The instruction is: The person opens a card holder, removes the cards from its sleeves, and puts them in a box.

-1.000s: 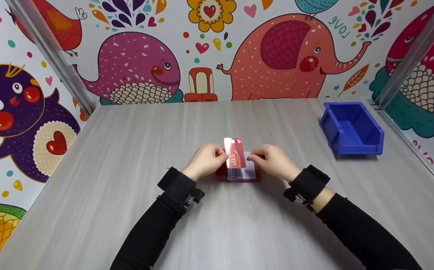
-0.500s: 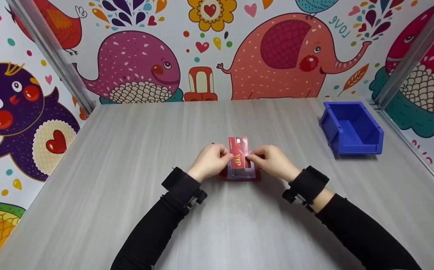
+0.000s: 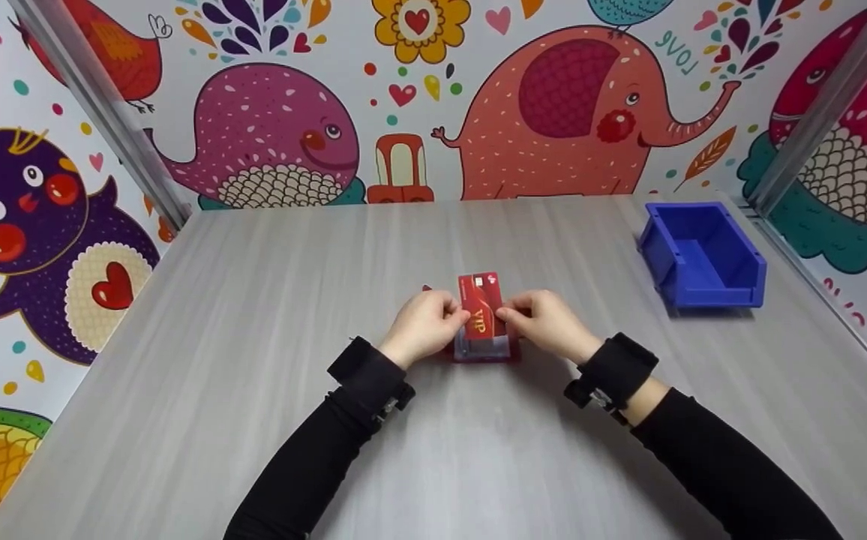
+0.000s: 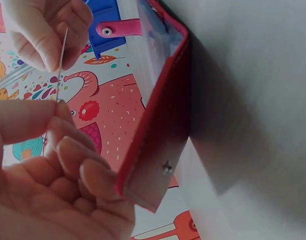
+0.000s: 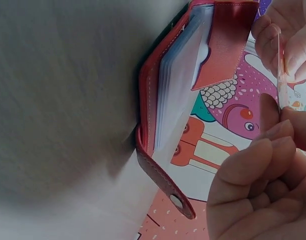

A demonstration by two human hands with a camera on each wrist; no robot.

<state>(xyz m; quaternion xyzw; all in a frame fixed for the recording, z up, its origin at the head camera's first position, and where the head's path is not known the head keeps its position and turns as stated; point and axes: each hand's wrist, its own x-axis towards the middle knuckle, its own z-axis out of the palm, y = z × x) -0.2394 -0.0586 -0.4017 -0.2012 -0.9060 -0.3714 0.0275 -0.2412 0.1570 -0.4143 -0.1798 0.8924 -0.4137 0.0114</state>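
Note:
A red card (image 3: 481, 304) with gold "VIP" lettering is held up over the card holder. My left hand (image 3: 427, 322) pinches its left edge between thumb and forefinger. On the opposite edge, the right hand (image 3: 546, 319) pinches it the same way. In both wrist views the card (image 4: 62, 65) appears edge-on as a thin line. Below lies the red card holder (image 5: 153, 95), spread open on the table, its clear sleeves (image 5: 180, 75) stacked inside. Its snap strap (image 5: 165, 182) sticks out loose. The left hand's curled lower fingers are close to the cover (image 4: 153, 140); whether they touch is unclear.
An open blue bin (image 3: 703, 259) stands on the table (image 3: 291, 285) at the back right. Walls printed with cartoon animals (image 3: 553, 112) enclose the back and both sides. Black straps (image 3: 617, 367) with cameras sit on both wrists.
The card has shifted slightly right and turned flatter toward the head camera. My left hand moved right with it; the right fingers, earlier apart from the card, now pinch its right edge.

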